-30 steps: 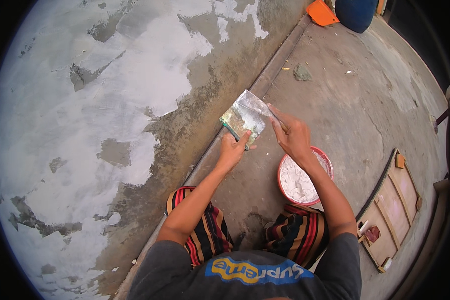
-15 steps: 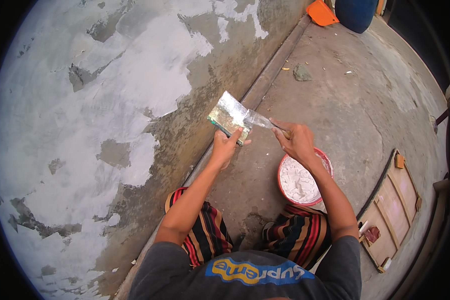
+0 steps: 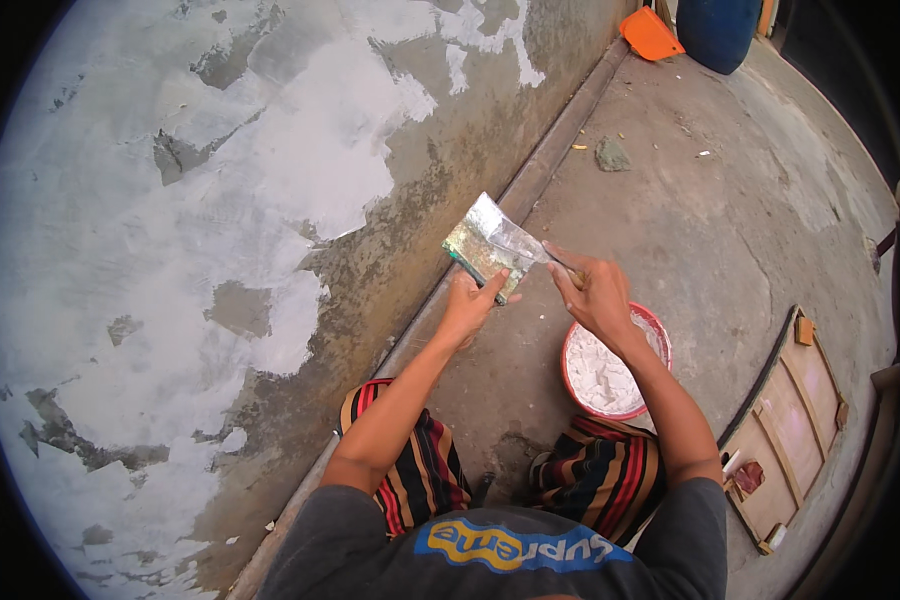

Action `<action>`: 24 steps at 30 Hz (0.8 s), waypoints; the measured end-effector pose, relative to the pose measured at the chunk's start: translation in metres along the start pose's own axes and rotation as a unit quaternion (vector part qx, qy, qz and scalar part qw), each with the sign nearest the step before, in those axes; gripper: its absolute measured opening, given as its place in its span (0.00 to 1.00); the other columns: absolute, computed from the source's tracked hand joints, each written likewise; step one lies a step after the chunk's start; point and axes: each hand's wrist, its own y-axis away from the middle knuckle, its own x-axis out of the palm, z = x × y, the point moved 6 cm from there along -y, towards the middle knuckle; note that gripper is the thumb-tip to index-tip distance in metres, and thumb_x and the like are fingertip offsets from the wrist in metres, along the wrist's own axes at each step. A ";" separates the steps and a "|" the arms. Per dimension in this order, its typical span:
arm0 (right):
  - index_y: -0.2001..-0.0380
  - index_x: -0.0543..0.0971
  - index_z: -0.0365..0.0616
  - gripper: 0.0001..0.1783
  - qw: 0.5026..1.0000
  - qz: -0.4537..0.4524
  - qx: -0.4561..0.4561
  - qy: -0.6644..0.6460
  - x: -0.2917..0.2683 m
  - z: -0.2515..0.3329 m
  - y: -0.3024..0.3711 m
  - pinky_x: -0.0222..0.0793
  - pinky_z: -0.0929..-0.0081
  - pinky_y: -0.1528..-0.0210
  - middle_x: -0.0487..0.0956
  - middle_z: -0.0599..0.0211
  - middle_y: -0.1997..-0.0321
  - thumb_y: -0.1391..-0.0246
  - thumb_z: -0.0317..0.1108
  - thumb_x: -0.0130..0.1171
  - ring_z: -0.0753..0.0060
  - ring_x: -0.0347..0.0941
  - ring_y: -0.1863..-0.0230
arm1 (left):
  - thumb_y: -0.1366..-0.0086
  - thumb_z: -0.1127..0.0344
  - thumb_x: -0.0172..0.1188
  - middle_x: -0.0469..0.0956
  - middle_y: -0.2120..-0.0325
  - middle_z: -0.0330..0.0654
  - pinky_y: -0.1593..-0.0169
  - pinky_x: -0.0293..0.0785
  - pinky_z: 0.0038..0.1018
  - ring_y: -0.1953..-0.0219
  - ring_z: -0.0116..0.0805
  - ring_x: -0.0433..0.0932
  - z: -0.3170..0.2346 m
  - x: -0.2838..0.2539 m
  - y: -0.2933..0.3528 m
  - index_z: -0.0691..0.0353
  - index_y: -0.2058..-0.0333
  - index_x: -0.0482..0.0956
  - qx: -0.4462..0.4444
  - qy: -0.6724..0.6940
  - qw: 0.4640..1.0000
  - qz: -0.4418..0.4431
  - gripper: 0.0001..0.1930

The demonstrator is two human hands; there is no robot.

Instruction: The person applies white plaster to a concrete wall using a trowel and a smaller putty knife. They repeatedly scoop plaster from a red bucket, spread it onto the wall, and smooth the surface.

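My left hand (image 3: 470, 308) grips a flat, shiny metal spreader plate (image 3: 464, 243) by its green-edged lower side, thumb on top. In my right hand (image 3: 598, 295) is a putty knife (image 3: 515, 238), held by its handle. Its blade lies against the plate's face. Below my right forearm stands a round red bucket (image 3: 618, 415) with thick white putty (image 3: 602, 372) inside. To the left rises a grey wall (image 3: 370, 240), partly coated with white patches and bare in places.
A ledge (image 3: 545, 165) runs along the wall's foot. An orange dustpan-like piece (image 3: 652, 35) and a blue barrel (image 3: 715, 30) stand at the far end. A stone-like lump (image 3: 612, 154) lies on the floor. At right is a wooden framed panel (image 3: 788, 425). My knees flank the near floor.
The putty knife's blade has slid further across the plate toward its far-left edge. Both hands sit slightly lower and further right in view, and the whole scene has shifted a little.
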 end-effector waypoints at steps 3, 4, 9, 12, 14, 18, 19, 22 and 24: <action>0.52 0.83 0.52 0.16 0.999 -0.036 -0.036 -0.018 0.002 -0.002 0.000 0.71 0.62 0.70 0.80 0.48 0.73 0.44 0.39 0.59 0.46 0.77 0.74 | 0.31 0.67 0.56 0.80 0.61 0.48 0.62 0.84 0.26 0.63 0.34 0.82 0.007 0.003 0.000 0.71 0.53 0.75 0.015 0.016 1.000 0.008 0.14; 0.52 0.83 0.52 0.16 0.993 -0.071 -0.083 -0.041 0.001 -0.002 0.000 0.71 0.62 0.70 0.80 0.47 0.71 0.44 0.39 0.59 0.46 0.77 0.73 | 0.31 0.67 0.56 0.80 0.60 0.47 0.61 0.84 0.27 0.62 0.33 0.82 0.006 -0.005 -0.005 0.71 0.52 0.75 0.003 0.008 1.000 0.014 0.14; 0.51 0.82 0.52 0.17 0.988 -0.105 -0.103 -0.045 0.009 0.005 -0.010 0.71 0.63 0.69 0.81 0.46 0.69 0.44 0.40 0.60 0.47 0.78 0.72 | 0.33 0.66 0.57 0.79 0.60 0.46 0.59 0.84 0.30 0.60 0.33 0.80 0.045 0.004 0.001 0.72 0.53 0.74 0.097 -0.242 0.963 0.063 0.15; 0.51 0.81 0.50 0.18 0.993 -0.101 -0.048 -0.050 0.007 0.018 -0.032 0.71 0.63 0.68 0.81 0.45 0.67 0.44 0.39 0.60 0.49 0.79 0.69 | 0.34 0.67 0.57 0.79 0.60 0.50 0.62 0.85 0.31 0.59 0.36 0.81 0.049 -0.004 -0.003 0.74 0.52 0.72 -0.030 -0.240 0.970 0.010 0.17; 0.53 0.81 0.47 0.16 0.983 -0.167 -0.074 0.003 -0.004 0.020 -0.028 0.71 0.64 0.69 0.81 0.47 0.69 0.44 0.37 0.60 0.50 0.79 0.70 | 0.35 0.69 0.56 0.78 0.59 0.52 0.64 0.85 0.33 0.59 0.38 0.81 0.057 -0.051 -0.024 0.74 0.50 0.70 -0.084 -0.261 0.959 -0.074 0.18; 0.55 0.81 0.41 0.14 0.973 -0.133 -0.143 0.124 0.021 -0.071 -0.022 0.69 0.68 0.73 0.79 0.57 0.76 0.43 0.35 0.59 0.60 0.73 0.80 | 0.37 0.70 0.54 0.78 0.60 0.60 0.70 0.85 0.37 0.66 0.46 0.83 0.004 -0.055 -0.021 0.75 0.48 0.68 0.037 -0.138 0.974 -0.177 0.20; 0.54 0.81 0.39 0.15 0.983 -0.099 -0.105 0.110 0.015 -0.071 -0.013 0.68 0.69 0.74 0.78 0.60 0.77 0.42 0.35 0.59 0.64 0.72 0.81 | 0.38 0.70 0.54 0.77 0.59 0.62 0.69 0.86 0.37 0.66 0.47 0.83 -0.002 -0.050 -0.010 0.75 0.47 0.66 0.096 -0.101 0.971 -0.195 0.22; 0.49 0.79 0.39 0.19 0.982 -0.013 0.045 -0.185 0.006 -0.042 -0.031 0.66 0.77 0.75 0.75 0.70 0.79 0.41 0.35 0.59 0.81 0.68 0.79 | 0.39 0.68 0.55 0.82 0.64 0.54 0.58 0.73 0.37 0.64 0.43 0.82 -0.025 -0.064 -0.004 0.71 0.46 0.68 0.160 -0.201 0.949 -0.183 0.23; 0.47 0.78 0.41 0.20 0.972 0.033 0.056 -0.227 0.010 -0.032 -0.034 0.63 0.79 0.75 0.73 0.71 0.80 0.41 0.35 0.58 0.83 0.66 0.78 | 0.37 0.70 0.54 0.80 0.65 0.60 0.59 0.74 0.39 0.65 0.53 0.81 -0.045 -0.050 0.005 0.70 0.46 0.70 0.208 -0.275 0.922 -0.174 0.21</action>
